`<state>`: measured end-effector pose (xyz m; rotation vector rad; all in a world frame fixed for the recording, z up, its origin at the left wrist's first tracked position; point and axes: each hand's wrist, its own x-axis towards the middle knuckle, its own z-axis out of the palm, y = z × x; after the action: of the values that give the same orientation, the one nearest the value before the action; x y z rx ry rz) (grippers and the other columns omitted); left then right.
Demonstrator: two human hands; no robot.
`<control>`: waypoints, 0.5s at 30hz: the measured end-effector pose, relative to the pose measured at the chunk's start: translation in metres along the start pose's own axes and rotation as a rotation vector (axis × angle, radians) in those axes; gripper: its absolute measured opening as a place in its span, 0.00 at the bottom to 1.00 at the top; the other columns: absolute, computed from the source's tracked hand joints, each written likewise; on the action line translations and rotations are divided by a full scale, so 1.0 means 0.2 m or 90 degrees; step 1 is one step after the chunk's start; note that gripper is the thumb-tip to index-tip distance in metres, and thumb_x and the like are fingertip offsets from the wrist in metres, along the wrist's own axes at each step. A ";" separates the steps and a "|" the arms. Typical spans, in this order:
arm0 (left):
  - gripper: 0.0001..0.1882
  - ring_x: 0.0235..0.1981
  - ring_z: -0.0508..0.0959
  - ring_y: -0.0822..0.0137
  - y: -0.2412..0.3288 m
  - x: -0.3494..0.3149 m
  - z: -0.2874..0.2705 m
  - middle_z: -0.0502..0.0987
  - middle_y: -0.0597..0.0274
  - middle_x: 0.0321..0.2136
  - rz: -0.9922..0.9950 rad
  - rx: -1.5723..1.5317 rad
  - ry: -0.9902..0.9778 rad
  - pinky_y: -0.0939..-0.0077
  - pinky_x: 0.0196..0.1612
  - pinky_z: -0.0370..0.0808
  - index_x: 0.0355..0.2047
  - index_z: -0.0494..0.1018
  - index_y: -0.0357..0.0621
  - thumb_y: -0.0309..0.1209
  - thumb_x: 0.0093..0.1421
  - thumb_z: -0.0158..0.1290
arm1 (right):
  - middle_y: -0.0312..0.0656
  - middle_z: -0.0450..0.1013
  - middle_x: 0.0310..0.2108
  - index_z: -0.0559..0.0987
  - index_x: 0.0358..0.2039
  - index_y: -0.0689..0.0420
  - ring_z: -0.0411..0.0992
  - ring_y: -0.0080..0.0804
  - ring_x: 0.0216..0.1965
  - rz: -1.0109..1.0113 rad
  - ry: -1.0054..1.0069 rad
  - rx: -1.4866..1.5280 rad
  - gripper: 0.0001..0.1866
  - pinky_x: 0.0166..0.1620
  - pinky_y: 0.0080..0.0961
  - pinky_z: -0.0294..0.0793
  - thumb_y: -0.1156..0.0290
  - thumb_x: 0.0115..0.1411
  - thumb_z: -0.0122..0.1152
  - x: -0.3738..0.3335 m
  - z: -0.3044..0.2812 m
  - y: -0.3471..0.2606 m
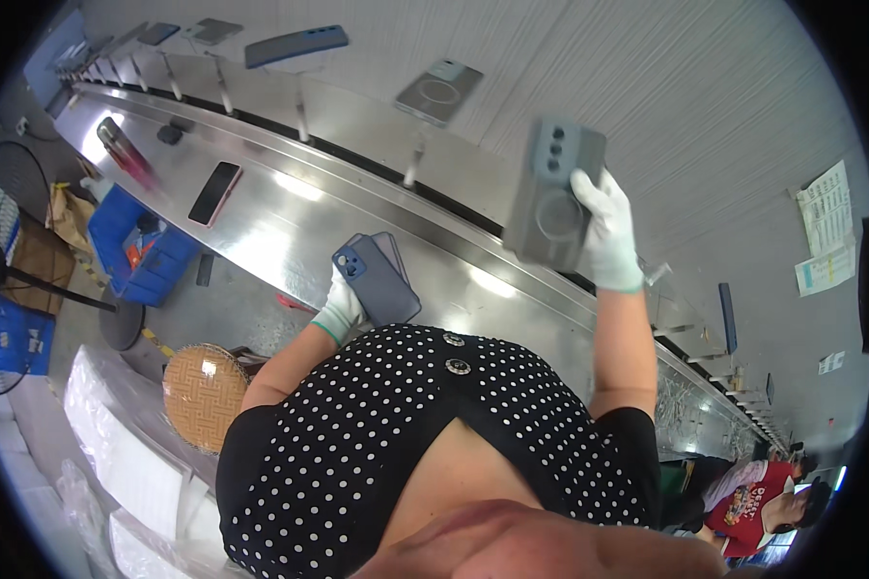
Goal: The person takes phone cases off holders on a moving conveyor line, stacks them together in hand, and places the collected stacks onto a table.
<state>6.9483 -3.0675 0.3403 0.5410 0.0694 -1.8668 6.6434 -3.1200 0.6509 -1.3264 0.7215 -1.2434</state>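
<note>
White gloves cover both hands. My left hand, low over the steel bench, is closed around dark blue phone cases; one fans out behind another. The front one shows its camera openings. My right hand is raised at the right, gripping a grey phone case with the thumb across its back. That case has camera openings and a pale ring; its edges are smeared, so I cannot tell if a second lies beneath. Left of it, another grey ringed phone case rests above a short post.
Posts line the rail beyond the steel bench, some bearing cases such as a blue one. A phone and a pink bottle occupy the bench's left. Blue crates, a woven stool and a person are nearby.
</note>
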 end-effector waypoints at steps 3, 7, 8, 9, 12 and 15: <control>0.37 0.46 0.78 0.52 -0.02 -0.01 0.06 0.76 0.56 0.49 -0.003 0.025 -0.011 0.44 0.51 0.74 0.54 0.72 0.51 0.66 0.62 0.35 | 0.45 0.75 0.48 0.72 0.52 0.66 0.74 0.33 0.47 0.105 0.248 0.081 0.24 0.48 0.29 0.75 0.63 0.62 0.61 0.38 -0.20 0.32; 0.32 0.43 0.79 0.57 -0.01 -0.14 0.12 0.78 0.58 0.44 0.021 -0.004 -0.016 0.52 0.49 0.77 0.49 0.74 0.51 0.63 0.62 0.42 | 0.44 0.79 0.38 0.76 0.46 0.65 0.78 0.33 0.38 0.247 0.123 0.089 0.21 0.43 0.32 0.78 0.60 0.62 0.61 0.58 -0.15 0.33; 0.32 0.43 0.79 0.57 0.01 -0.15 0.10 0.78 0.58 0.44 0.032 -0.012 -0.016 0.52 0.49 0.77 0.49 0.74 0.51 0.63 0.62 0.42 | 0.43 0.79 0.35 0.77 0.45 0.65 0.79 0.32 0.35 0.265 0.057 0.011 0.20 0.42 0.33 0.79 0.59 0.62 0.61 0.58 -0.12 0.25; 0.32 0.44 0.79 0.57 0.03 -0.16 0.06 0.78 0.59 0.45 0.046 -0.008 -0.011 0.51 0.50 0.76 0.50 0.74 0.51 0.63 0.62 0.42 | 0.42 0.79 0.33 0.76 0.46 0.65 0.79 0.32 0.35 0.335 0.028 -0.027 0.20 0.41 0.32 0.80 0.59 0.62 0.60 0.56 -0.10 0.18; 0.33 0.45 0.78 0.57 0.11 -0.23 0.01 0.78 0.59 0.46 0.071 -0.004 -0.007 0.51 0.51 0.75 0.51 0.73 0.50 0.64 0.62 0.41 | 0.43 0.79 0.35 0.74 0.46 0.64 0.78 0.33 0.35 0.344 -0.016 -0.111 0.19 0.40 0.29 0.80 0.65 0.61 0.61 0.39 -0.04 0.03; 0.34 0.46 0.78 0.57 0.18 -0.22 -0.06 0.77 0.59 0.46 0.074 -0.011 -0.032 0.51 0.53 0.75 0.52 0.73 0.50 0.64 0.62 0.39 | 0.43 0.76 0.41 0.73 0.48 0.67 0.76 0.28 0.39 0.103 -0.096 -0.207 0.20 0.44 0.26 0.77 0.74 0.56 0.65 0.24 0.14 0.01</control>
<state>6.9967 -3.0377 0.3559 0.4757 0.0201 -1.7637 6.6826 -3.1572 0.6663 -1.5725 0.9308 -0.9114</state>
